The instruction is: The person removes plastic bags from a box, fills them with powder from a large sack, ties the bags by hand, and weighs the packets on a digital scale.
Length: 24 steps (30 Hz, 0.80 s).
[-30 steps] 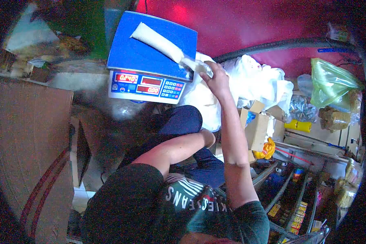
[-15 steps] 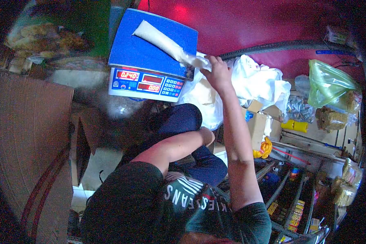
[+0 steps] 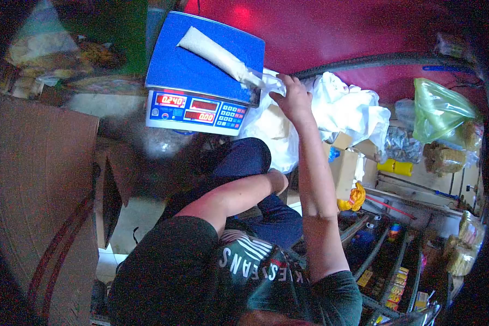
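A long, narrow clear plastic bag filled with a pale granular substance [image 3: 214,53] lies slantwise on the blue platform of a digital scale [image 3: 174,65]. The red display [image 3: 170,100] reads 0.240. The bag's loose, unfilled end reaches past the platform's right edge toward my right hand [image 3: 295,99]. That hand hovers beside it, thumb and fingers apart, around or close to the loose end; I cannot tell whether they touch it. My left hand [image 3: 277,181] rests low by my bent knee [image 3: 250,155], its fingers mostly hidden.
White plastic bags [image 3: 342,106] lie to the right of the scale, above an open cardboard box [image 3: 343,171]. A green plastic bag [image 3: 443,114] is at the far right. Below it are compartments with small packets [image 3: 396,288]. A large cardboard sheet [image 3: 38,190] stands at the left.
The bag's loose end, blurred before, now shows more clearly by my right fingers. My right hand has barely shifted. The scale reading and my left hand look the same.
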Motion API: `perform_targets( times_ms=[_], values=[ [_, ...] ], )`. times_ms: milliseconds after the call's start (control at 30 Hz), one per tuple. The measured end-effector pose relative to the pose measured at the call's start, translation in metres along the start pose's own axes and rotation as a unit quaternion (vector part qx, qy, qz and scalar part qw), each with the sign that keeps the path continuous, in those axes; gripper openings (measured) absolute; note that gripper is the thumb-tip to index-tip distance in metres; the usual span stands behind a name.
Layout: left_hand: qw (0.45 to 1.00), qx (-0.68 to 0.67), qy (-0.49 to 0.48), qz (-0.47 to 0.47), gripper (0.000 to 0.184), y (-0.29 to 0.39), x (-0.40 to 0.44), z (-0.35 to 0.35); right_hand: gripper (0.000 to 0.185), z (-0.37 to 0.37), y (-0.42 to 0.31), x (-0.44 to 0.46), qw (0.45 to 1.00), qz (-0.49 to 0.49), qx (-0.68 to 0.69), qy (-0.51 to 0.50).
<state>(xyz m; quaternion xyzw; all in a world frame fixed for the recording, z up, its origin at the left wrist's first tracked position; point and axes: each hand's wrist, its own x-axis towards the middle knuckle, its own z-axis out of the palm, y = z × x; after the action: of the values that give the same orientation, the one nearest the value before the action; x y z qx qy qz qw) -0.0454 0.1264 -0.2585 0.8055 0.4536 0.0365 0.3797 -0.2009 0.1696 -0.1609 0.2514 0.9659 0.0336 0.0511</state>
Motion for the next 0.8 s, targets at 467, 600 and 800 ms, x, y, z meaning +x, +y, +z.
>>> perform_targets(
  times_ms=[467,600,800],
  values=[
    [0.999,0.02,-0.039,-0.013,0.03,-0.002,-0.003,0.015,0.054,0.03,0.039,-0.016,0.959,0.045,0.281,0.016],
    [0.999,0.018,-0.035,-0.01,0.03,-0.002,-0.005,0.018,0.052,0.055,0.057,-0.034,0.875,0.115,0.47,0.0],
    [0.999,0.005,-0.036,-0.009,0.03,-0.006,-0.007,0.022,0.065,0.132,0.147,-0.073,0.831,0.117,0.543,-0.018]
  ],
)
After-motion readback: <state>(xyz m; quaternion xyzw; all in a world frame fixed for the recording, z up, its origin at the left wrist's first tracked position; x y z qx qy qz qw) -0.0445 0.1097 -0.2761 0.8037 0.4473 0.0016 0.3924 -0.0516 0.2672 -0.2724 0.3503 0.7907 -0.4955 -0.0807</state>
